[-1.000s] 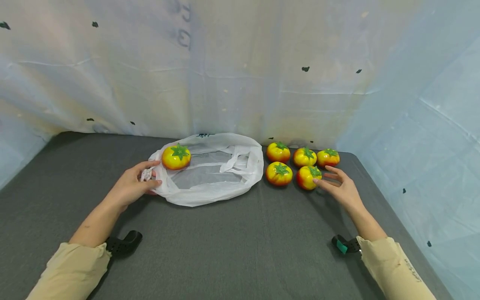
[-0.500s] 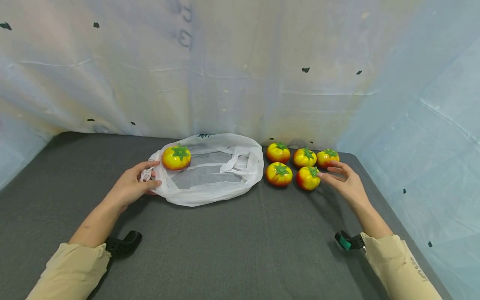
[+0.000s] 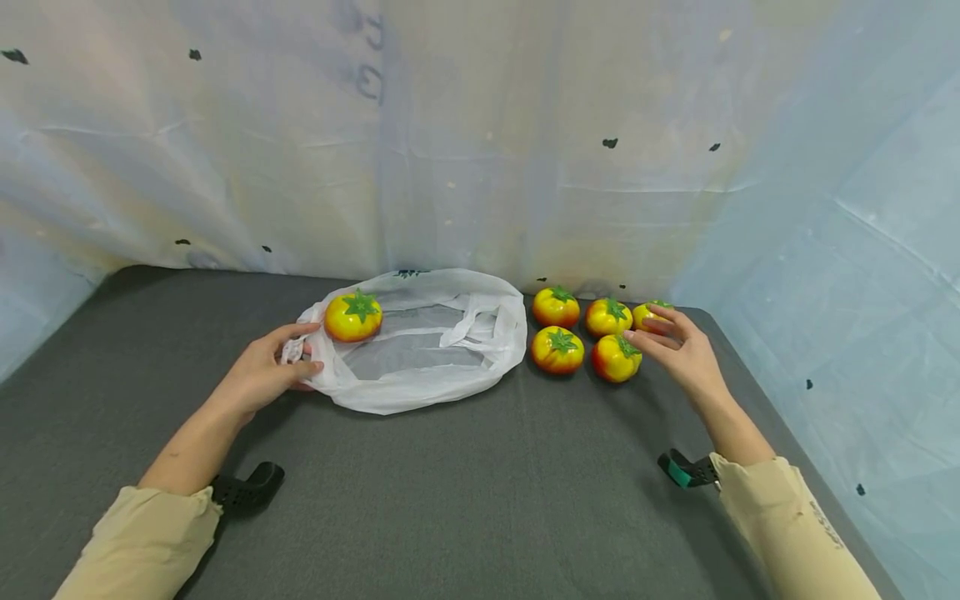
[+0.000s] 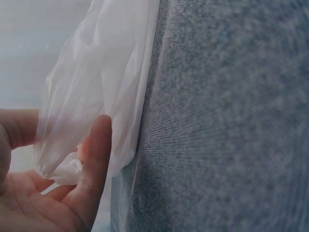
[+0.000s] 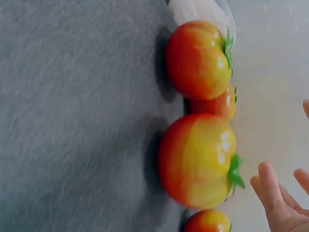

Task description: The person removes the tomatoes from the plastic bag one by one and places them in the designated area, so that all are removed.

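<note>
A white plastic bag (image 3: pixel 420 392) lies on the dark table with its mouth spread wide. My left hand (image 3: pixel 264 371) holds the bag's left end; in the left wrist view the thumb and fingers (image 4: pixel 99 145) are on either side of the thin plastic (image 4: pixel 91 87). One yellow-red tomato (image 3: pixel 352 317) with a green top sits at the bag's left side. My right hand (image 3: pixel 686 358) hovers with spread, relaxed fingers close above the front-right tomato (image 3: pixel 615 360), near its green top. The right wrist view shows a gap between the fingertips (image 5: pixel 269 176) and that tomato (image 5: pixel 195 162).
Several more tomatoes stand right of the bag, among them a front-left one (image 3: pixel 557 350), a back-left one (image 3: pixel 556 307) and a back-right one (image 3: pixel 643 315) partly behind my right fingers. A pale plastic sheet (image 3: pixel 465 167) hangs behind the table (image 3: pixel 450 500).
My right hand drew slightly back to the right from the front tomato, then moved left and up over it. The left hand and the bag stayed in place.
</note>
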`<state>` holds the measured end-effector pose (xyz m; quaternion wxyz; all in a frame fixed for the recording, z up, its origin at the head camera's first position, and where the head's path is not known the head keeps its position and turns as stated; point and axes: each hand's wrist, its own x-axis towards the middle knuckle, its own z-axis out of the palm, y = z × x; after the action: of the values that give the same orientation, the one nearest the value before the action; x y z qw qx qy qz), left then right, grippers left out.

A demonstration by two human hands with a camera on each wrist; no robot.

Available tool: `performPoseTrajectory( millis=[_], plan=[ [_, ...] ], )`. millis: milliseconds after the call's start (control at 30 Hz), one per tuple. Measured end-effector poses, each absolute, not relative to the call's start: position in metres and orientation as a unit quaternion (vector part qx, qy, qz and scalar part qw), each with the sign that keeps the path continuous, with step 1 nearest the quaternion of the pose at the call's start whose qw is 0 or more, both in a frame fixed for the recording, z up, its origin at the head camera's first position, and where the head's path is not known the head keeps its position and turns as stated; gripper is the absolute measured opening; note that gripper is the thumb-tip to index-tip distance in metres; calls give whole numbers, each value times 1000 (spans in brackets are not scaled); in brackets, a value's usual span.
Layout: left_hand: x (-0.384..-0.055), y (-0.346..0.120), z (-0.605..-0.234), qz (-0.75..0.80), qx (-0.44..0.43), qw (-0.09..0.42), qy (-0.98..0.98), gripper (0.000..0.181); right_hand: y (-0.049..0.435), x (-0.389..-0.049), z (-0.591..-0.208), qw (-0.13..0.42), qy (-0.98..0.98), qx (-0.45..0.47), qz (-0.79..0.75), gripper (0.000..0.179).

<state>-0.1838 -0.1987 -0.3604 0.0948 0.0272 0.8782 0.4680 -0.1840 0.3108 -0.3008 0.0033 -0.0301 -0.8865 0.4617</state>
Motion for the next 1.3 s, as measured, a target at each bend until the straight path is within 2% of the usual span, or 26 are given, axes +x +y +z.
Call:
performPoseTrajectory(
  millis=[1300],
  plan=[
    [-183,-197,-358,475,31,104,873,69,223,-213,-312,-23,-840,38,540,67]
  ],
)
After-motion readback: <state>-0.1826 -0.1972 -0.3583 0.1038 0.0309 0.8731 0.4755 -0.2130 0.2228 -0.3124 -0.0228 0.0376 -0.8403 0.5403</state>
